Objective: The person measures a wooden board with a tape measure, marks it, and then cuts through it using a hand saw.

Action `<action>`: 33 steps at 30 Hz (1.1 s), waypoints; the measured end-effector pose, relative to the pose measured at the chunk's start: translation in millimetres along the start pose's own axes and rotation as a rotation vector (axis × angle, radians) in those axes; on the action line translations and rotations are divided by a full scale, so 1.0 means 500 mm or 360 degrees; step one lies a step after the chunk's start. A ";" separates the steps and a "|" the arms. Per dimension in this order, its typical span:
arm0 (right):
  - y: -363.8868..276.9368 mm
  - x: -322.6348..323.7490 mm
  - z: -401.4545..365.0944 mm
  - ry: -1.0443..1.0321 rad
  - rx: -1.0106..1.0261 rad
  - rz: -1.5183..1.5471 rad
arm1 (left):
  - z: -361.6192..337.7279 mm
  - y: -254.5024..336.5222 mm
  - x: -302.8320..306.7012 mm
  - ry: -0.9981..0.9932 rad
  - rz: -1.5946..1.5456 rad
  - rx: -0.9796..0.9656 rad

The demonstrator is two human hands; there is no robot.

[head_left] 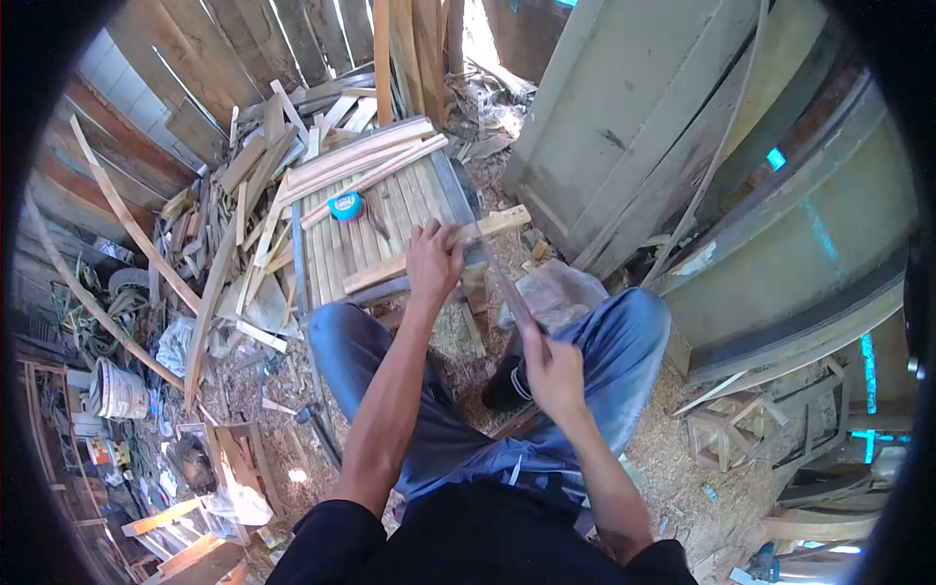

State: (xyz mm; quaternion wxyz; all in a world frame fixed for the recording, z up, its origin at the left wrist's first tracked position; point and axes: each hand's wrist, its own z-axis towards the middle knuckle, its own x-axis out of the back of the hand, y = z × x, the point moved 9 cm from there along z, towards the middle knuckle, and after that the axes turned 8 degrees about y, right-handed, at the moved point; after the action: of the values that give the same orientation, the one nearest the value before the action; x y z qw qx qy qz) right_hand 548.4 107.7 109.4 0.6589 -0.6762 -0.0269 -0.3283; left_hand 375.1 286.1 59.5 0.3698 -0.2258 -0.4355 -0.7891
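Note:
My left hand (434, 259) presses down on a wooden strip (502, 222), its fingers curled over the strip's far edge. The strip lies slantwise across the near edge of a low slatted bench (421, 185), and its right end sticks out past the side. In my right hand (553, 375) is the handle of a handsaw, closed in my fingers. The saw's blade (509, 292), slightly blurred, slopes up and left to the strip just right of my left hand. A blue tape measure (344, 205) sits on the slats beyond my left hand.
More wooden strips (361, 161) lie across the far part of the bench. Scrap wood (255, 185) is heaped to its left. Large panels (624, 117) lean at the right. A clear plastic bag (556, 297) lies near my right knee, and shavings cover the floor.

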 end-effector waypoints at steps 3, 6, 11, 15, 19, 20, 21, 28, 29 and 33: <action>0.006 0.010 -0.017 -0.0100 -0.0075 -0.0073 | -0.013 -0.003 0.003 -0.0052 0.0041 0.0007; 0.007 -0.069 0.062 -0.0090 -0.0161 -0.0190 | -0.016 0.010 0.014 0.0039 0.0022 -0.0061; 0.029 -0.108 0.082 0.0005 -0.0035 -0.0006 | -0.013 0.011 0.013 -0.0074 0.0034 -0.0174; 0.003 -0.098 0.066 -0.0065 -0.0089 -0.0069 | -0.021 0.017 0.028 -0.0012 -0.0027 -0.0085; 0.053 -0.113 0.068 -0.0041 -0.0010 0.0040 | -0.007 0.008 0.022 -0.0030 -0.0062 -0.0075; 0.081 -0.122 0.066 0.0012 0.0125 0.0045 | -0.002 0.006 0.024 -0.0015 -0.0064 -0.0065; 0.111 -0.134 0.064 0.0053 0.0172 0.0111 | 0.001 0.008 0.024 -0.0041 -0.0069 -0.0055; 0.059 -0.038 -0.015 -0.0069 -0.0116 0.0008 | -0.002 0.011 0.016 -0.0062 -0.0042 -0.0089; 0.078 -0.015 -0.051 -0.0104 -0.0178 -0.0005 | -0.001 0.010 0.014 -0.0087 -0.0042 -0.0090; 0.082 -0.044 -0.023 0.0004 -0.0103 -0.0014 | -0.020 0.011 0.011 -0.0106 -0.0025 -0.0018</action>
State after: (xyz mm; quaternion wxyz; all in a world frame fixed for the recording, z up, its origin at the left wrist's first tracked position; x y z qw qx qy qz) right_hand 545.7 100.4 62.3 0.6352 -0.6967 -0.0184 -0.3327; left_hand 375.6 273.5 61.1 0.3476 -0.2505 -0.4449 -0.7864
